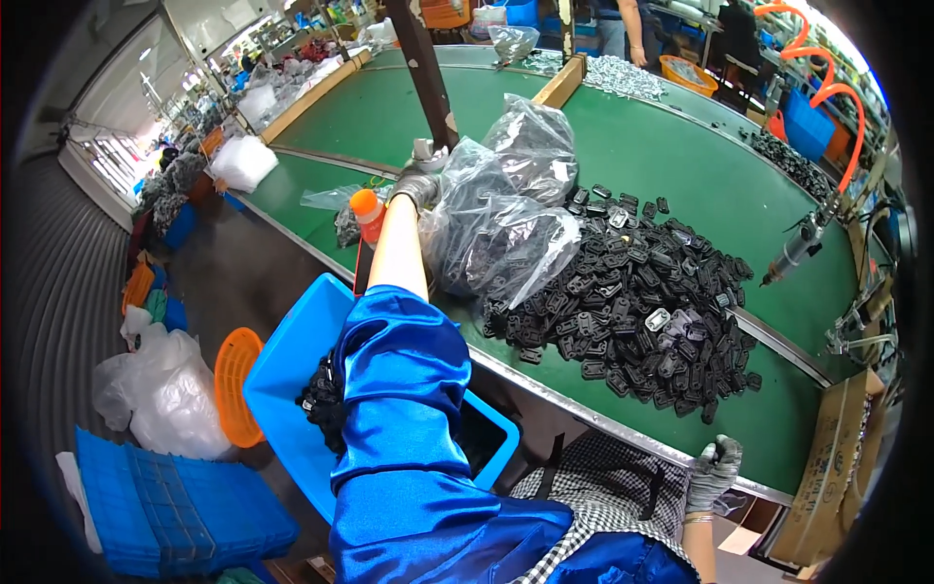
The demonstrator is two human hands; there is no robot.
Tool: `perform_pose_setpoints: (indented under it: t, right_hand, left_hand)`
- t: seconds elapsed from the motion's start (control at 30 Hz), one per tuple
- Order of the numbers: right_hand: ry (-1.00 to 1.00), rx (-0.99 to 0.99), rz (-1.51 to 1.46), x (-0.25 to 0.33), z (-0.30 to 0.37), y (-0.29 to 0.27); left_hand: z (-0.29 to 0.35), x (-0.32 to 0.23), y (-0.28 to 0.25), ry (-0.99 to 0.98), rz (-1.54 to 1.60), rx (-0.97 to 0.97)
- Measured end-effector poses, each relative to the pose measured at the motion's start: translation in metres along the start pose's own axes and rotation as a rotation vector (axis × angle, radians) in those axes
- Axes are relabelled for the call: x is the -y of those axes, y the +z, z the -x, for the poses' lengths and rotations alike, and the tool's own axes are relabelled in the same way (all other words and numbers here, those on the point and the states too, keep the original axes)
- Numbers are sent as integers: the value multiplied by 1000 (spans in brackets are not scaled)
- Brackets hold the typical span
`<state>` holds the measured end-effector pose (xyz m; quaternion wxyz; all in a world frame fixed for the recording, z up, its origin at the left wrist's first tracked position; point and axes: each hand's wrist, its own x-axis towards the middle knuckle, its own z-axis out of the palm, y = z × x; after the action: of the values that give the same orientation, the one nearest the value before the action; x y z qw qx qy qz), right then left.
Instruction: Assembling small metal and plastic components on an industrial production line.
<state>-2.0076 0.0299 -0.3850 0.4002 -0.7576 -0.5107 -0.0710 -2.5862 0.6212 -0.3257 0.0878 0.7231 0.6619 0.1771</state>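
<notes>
Bags [506, 234], clear, wrinkled and shiny, sit beside heaped black pieces [632, 307].

L arm [404, 389] stretched fwd w/ gloved L grip [416, 183] far out, gloved R grip [715, 472] low, curled.

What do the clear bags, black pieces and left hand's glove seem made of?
Clear bags: thin, glossy plastic film, given the transparency, crinkles and bright highlights.
Black pieces: probably moulded plastic with slight sheen, going by their repeated shape; painted metal remains possible.
Left hand's glove: apparently matte grey fabric, wrinkled around the hand; weave unclear.
</notes>
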Motion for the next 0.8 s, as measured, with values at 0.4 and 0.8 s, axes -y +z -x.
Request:
perform_pose_setpoints:
  t: [0.4,0.8]
  right_hand:
    - [14,-14,-16,4,-1,-4]
    - [-138,-42,17,7,-7,-5]
  left_hand:
    - [76,-110,-59,-291,261,-430]
    - [65,-110,-70,-382,138,-232]
